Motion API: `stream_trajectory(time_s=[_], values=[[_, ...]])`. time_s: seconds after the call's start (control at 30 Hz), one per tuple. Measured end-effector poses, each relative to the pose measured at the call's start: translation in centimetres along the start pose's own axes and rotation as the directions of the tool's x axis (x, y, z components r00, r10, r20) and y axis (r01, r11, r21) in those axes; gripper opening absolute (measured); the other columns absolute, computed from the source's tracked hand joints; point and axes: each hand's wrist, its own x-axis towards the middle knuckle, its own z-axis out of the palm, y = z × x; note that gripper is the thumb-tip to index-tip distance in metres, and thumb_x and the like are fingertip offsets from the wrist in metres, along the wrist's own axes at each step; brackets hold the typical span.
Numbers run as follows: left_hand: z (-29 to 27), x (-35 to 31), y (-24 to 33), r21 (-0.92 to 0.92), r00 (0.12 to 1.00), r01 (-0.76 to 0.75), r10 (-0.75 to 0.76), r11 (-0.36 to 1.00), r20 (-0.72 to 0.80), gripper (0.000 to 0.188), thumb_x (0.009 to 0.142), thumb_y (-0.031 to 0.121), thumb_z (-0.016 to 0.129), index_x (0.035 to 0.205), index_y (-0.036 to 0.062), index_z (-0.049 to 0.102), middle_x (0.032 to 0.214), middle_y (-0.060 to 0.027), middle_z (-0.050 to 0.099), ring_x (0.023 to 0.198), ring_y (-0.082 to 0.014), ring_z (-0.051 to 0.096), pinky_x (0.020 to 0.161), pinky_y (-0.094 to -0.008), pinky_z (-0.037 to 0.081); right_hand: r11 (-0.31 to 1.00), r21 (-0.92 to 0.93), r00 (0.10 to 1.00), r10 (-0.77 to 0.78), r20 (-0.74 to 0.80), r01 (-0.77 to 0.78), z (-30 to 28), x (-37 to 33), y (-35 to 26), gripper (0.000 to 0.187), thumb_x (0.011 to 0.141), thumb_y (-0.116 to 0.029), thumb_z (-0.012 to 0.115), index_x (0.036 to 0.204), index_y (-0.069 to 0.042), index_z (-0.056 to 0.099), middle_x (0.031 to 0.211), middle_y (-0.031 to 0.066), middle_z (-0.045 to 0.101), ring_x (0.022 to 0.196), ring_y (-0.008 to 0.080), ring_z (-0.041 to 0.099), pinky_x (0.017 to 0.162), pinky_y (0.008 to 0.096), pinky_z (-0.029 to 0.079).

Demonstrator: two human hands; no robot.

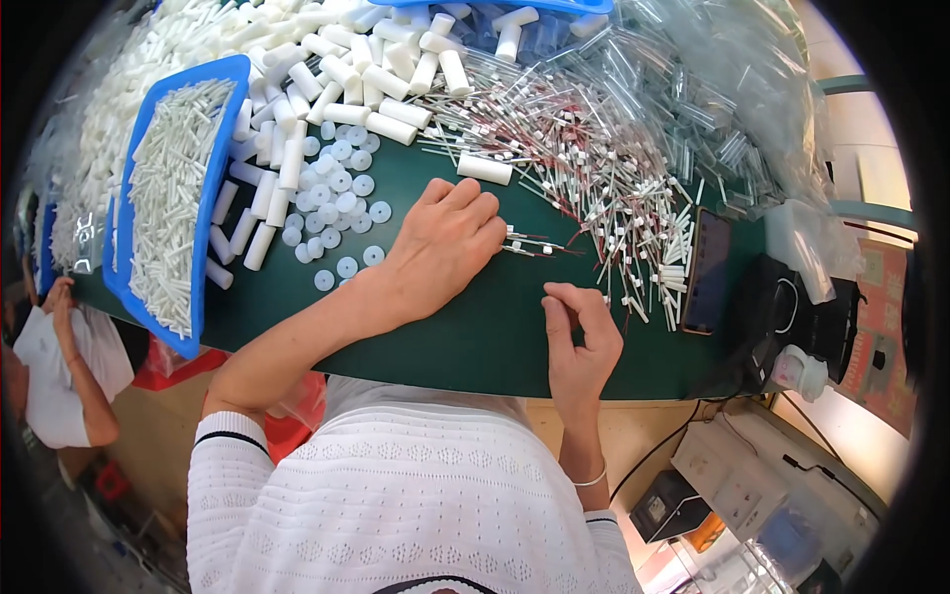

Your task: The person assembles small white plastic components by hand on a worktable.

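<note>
My left hand (450,243) is closed, knuckles up, over the green table. A few thin white rods with wires and small white connectors (531,244) stick out from its fingers on the right side. To the right, nearer the table's front edge, my right hand (584,342) is closed with thumb and index finger brought together; anything between them is too small to make out. Just beyond my left hand lies a white foam cylinder (484,168). Translucent white discs (336,188) with centre holes spread to its left. A large heap of wired rods (584,148) lies ahead and right.
A blue tray (201,247) full of short white tubes stands at the left. White foam cylinders (366,74) pile up behind the discs. Clear plastic tubes and bags (732,109) fill the far right, beside a phone (706,272). Another person (69,366) sits at the far left.
</note>
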Motion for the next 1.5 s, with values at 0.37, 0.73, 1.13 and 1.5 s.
stream_trajectory(time_s=[0.37,0.73,1.13,1.5], values=[[-4.4,-4.8,2.9,-0.843,0.794,0.492,-0.511,0.220,0.330,0.008,0.087,0.008,0.069,0.091,0.0018,0.067,0.078,-0.0029,0.063,0.071,-0.0101,0.055,0.063,-0.0249,0.043,0.494,0.805,0.940,0.092,0.327,-0.328,4.8,0.3,-1.3,0.020,0.095,-0.013,0.062,0.108,0.002,0.064,0.120,0.0140,0.059,0.106,0.0165,0.056,0.094,0.0309,0.043],[-5.8,-5.6,-3.5,0.020,0.950,0.263,-0.255,0.965,-0.179,0.027,0.072,0.007,0.075,0.097,0.0074,0.068,0.096,-0.0068,0.061,0.091,-0.0248,0.055,0.075,-0.0364,0.045,0.831,0.434,0.866,0.108,0.488,-0.348,4.8,2.4,-2.9,0.024,0.099,-0.017,0.056,0.113,0.002,0.061,0.083,0.0059,0.069,0.064,0.0082,0.061,0.059,0.0217,0.049],[-5.1,-7.7,-2.3,-0.812,0.737,0.246,-0.442,-0.529,0.511,0.030,0.093,0.007,0.063,0.121,-0.0006,0.062,0.108,-0.0098,0.068,0.093,-0.0111,0.064,0.085,-0.0230,0.053,0.969,0.206,0.892,0.030,0.452,-0.137,4.0,3.1,-5.4,0.012,0.092,-0.008,0.061,0.086,0.002,0.063,0.058,0.0001,0.048,0.052,0.0056,0.039,0.047,0.0234,0.031],[-5.0,-7.3,-1.1,-0.890,0.738,0.353,-0.499,-0.288,0.454,0.029,0.089,0.004,0.067,0.117,-0.0007,0.064,0.107,-0.0073,0.068,0.096,-0.0105,0.064,0.087,-0.0224,0.051,0.982,0.177,0.922,-0.013,0.387,-0.060,4.6,3.1,-5.4,0.007,0.089,-0.005,0.063,0.085,0.001,0.063,0.060,0.0031,0.051,0.049,0.0080,0.041,0.046,0.0246,0.034]])
